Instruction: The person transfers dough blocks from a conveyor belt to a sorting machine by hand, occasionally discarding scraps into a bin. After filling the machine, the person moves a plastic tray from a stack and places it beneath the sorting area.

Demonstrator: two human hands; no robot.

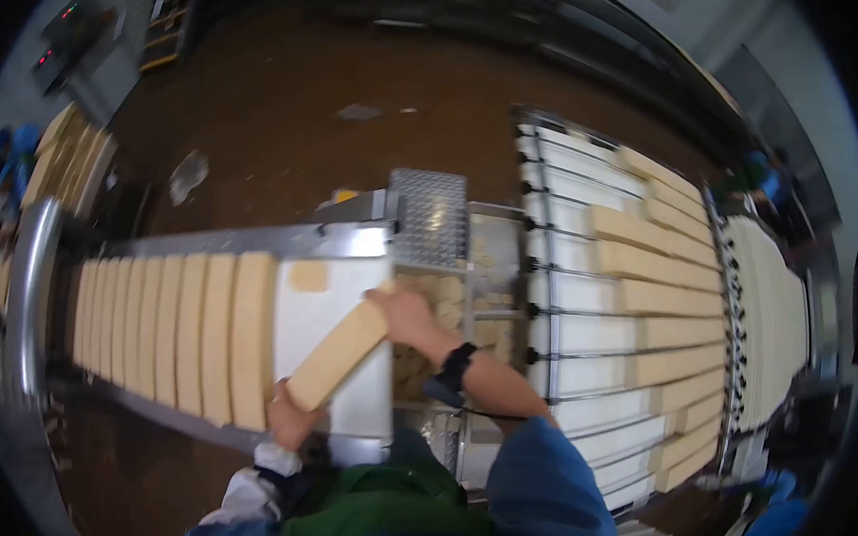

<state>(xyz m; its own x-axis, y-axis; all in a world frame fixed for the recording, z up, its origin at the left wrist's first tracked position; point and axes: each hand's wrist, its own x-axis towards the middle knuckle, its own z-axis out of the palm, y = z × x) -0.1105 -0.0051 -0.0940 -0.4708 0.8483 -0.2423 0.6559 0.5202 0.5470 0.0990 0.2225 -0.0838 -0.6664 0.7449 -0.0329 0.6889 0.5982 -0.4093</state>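
Observation:
A long, pale, loaf-like block is held at a slant over the white belt. My left hand grips its near end, fingers closed round it. At the far end, my right hand is closed on the same block; a dark band circles that wrist. Left of the block, a row of similar pale blocks lies side by side on the belt. A small flat pale piece rests on the belt just beyond my hands.
To the right, a white conveyor with lanes carries more pale blocks. Between the belts sit a textured metal plate and a bin of pale scraps. People in blue stand at the far left and right edges.

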